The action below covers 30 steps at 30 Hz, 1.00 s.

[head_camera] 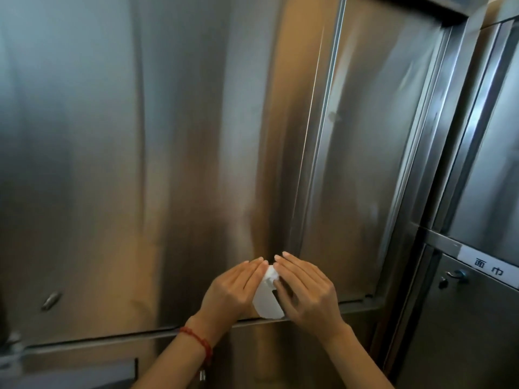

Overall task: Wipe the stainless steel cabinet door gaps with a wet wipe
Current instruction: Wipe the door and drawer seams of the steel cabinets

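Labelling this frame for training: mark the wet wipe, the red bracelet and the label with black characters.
wet wipe (265,300), head view, on its white lower fold between the hands.
red bracelet (200,341), head view, on the cord across the left wrist.
label (490,267), head view, between its two black characters.

Head view, close, facing cabinet door (168,164)
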Each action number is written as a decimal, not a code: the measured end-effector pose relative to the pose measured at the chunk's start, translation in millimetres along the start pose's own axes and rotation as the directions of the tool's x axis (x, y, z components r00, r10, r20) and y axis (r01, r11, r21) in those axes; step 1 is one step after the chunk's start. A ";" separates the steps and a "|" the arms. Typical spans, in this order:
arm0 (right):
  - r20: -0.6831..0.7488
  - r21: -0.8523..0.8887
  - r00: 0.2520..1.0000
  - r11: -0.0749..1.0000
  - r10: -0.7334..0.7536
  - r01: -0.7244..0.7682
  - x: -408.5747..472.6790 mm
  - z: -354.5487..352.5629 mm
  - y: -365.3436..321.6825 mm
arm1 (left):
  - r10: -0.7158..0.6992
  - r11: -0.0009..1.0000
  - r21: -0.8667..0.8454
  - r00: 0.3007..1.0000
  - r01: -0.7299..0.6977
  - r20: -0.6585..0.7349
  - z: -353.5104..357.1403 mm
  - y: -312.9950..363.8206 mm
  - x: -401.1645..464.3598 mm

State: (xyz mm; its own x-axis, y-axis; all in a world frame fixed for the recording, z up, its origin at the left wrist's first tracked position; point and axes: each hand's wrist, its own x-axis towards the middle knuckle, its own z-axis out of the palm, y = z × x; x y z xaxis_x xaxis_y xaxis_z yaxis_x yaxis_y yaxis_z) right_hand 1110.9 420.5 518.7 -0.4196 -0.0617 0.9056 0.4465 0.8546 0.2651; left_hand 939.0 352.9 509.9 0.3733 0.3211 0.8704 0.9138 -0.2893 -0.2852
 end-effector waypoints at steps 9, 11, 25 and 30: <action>0.088 0.026 0.995 0.999 -0.048 0.046 -14.8 37.7 -61.1 | -0.039 0.998 0.056 0.995 0.033 0.096 -35.2 -9.1 -52.2; 0.085 0.037 0.994 0.997 -0.068 0.065 -18.6 44.9 -70.9 | -0.060 0.997 0.054 0.992 0.055 0.111 -41.8 -8.4 -63.9; -0.015 0.178 0.986 0.970 -0.163 0.163 -18.1 68.5 -122.0 | -0.214 0.967 0.172 0.964 0.187 0.159 -92.1 13.1 -122.1; -0.071 0.270 0.973 0.934 -0.221 0.232 -10.8 68.1 -136.8 | -0.292 0.920 0.313 0.945 0.236 0.148 -115.5 25.1 -141.3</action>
State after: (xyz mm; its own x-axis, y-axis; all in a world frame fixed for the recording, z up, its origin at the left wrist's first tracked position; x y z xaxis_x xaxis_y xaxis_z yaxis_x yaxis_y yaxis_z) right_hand 1000.6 339.4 450.0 -0.4506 -0.2854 0.8459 0.1063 0.9236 0.3682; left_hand 890.7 196.2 426.2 0.1094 0.5212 0.8464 0.9789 0.0914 -0.1828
